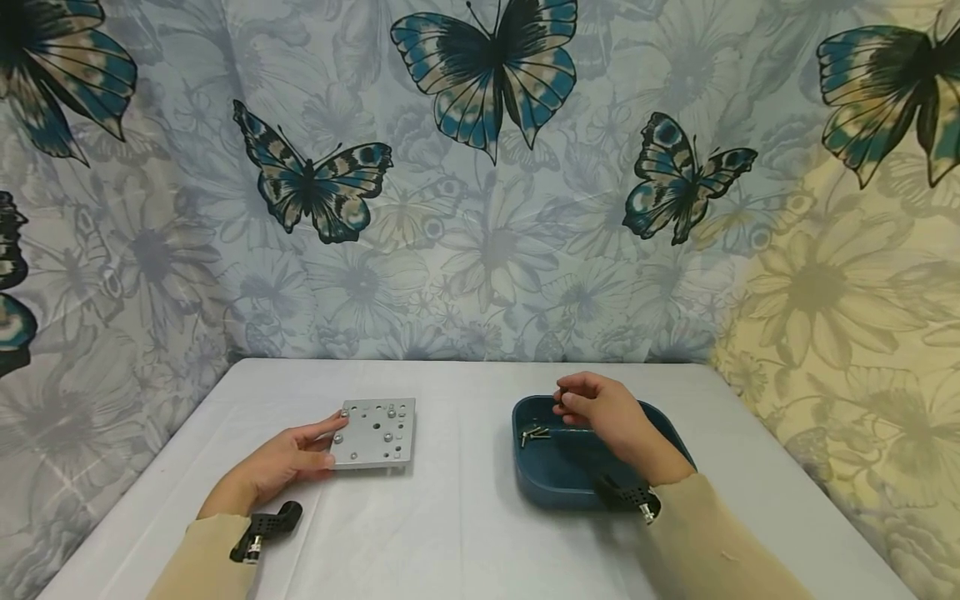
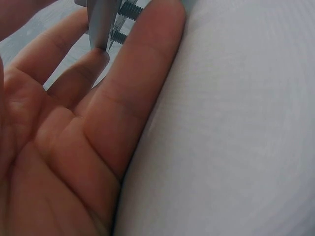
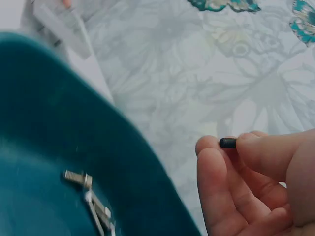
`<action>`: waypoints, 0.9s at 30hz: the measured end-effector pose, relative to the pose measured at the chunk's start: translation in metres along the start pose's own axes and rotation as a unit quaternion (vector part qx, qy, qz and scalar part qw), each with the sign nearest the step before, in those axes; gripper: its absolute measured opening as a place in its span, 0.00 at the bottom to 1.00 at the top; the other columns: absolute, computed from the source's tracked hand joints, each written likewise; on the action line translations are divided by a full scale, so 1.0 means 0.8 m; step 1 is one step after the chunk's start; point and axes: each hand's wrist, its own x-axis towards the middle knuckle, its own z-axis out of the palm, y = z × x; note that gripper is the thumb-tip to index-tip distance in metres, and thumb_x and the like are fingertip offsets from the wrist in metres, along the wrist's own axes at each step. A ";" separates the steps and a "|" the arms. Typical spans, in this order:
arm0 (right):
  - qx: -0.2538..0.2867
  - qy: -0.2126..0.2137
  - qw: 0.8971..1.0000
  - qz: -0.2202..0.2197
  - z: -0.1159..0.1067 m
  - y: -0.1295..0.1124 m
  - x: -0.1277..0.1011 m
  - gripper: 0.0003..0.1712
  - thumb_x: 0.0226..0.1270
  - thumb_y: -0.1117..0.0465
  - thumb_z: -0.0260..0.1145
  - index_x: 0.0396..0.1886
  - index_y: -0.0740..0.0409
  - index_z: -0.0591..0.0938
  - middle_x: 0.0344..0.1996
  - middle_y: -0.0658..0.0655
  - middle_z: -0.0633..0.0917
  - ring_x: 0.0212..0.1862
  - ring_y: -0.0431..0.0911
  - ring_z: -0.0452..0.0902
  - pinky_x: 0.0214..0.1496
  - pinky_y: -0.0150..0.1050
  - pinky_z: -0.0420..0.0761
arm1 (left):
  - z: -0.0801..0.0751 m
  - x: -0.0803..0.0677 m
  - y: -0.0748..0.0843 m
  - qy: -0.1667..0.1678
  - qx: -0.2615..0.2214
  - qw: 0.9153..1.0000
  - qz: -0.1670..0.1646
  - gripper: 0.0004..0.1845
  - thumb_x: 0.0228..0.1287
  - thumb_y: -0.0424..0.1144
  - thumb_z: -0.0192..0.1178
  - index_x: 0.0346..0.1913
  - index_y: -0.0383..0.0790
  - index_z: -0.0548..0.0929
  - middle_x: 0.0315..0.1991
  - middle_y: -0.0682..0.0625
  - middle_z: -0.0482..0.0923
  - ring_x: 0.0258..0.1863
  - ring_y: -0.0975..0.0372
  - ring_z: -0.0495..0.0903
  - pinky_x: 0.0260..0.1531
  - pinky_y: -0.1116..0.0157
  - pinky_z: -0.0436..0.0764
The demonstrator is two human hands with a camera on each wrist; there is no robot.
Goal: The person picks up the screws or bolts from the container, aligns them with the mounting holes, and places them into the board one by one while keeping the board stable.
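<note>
Plate (image 1: 373, 433): matt grey metal, smooth, drilled. Bolts (image 1: 533, 433): bright metal, threaded. Tray (image 1: 558, 467): dark teal, smooth, faint sheen, probably plastic. Surface (image 1: 465, 533): matt white covering, slightly creased. Backdrop (image 1: 480, 208): printed cloth, soft folds.

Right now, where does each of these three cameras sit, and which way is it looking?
Head: worn on the head, looking forward and down at the table; both forearms, left hand on the metal plate, right hand over the blue tray.
Left wrist: looks along the open palm to the plate's edge.
Right wrist: looks past fingers pinching a small dark piece, down into the tray with its screws.
Shared: tray and screws, head and right wrist.
</note>
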 end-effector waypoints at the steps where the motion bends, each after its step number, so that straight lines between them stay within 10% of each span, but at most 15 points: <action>1: 0.018 0.004 1.000 0.004 0.002 -0.002 0.003 0.19 0.75 0.66 0.59 0.63 0.66 0.76 0.55 0.68 0.80 0.51 0.52 0.82 0.50 0.42 0.82 | 0.000 0.000 0.000 0.000 -0.002 1.000 -0.001 0.41 0.63 0.30 0.67 0.76 0.31 0.58 0.80 0.43 0.35 0.69 0.55 0.61 0.52 0.60 0.78; 12: 0.149 0.019 0.988 0.026 0.065 -0.039 0.048 0.22 0.75 0.68 0.59 0.66 0.66 0.74 0.57 0.66 0.79 0.52 0.52 0.82 0.50 0.40 0.82 | 0.000 0.002 -0.001 0.007 -0.008 1.000 -0.006 0.42 0.62 0.30 0.68 0.76 0.31 0.58 0.79 0.42 0.37 0.63 0.63 0.70 0.51 0.62 0.79; 27: 0.115 -0.058 0.991 0.025 0.229 -0.041 0.055 0.13 0.70 0.68 0.64 0.52 0.64 0.84 0.44 0.60 0.86 0.41 0.49 0.85 0.41 0.41 0.84 | 0.000 0.002 0.000 0.019 -0.001 1.000 -0.011 0.43 0.60 0.30 0.69 0.76 0.31 0.59 0.79 0.41 0.39 0.63 0.61 0.70 0.52 0.63 0.78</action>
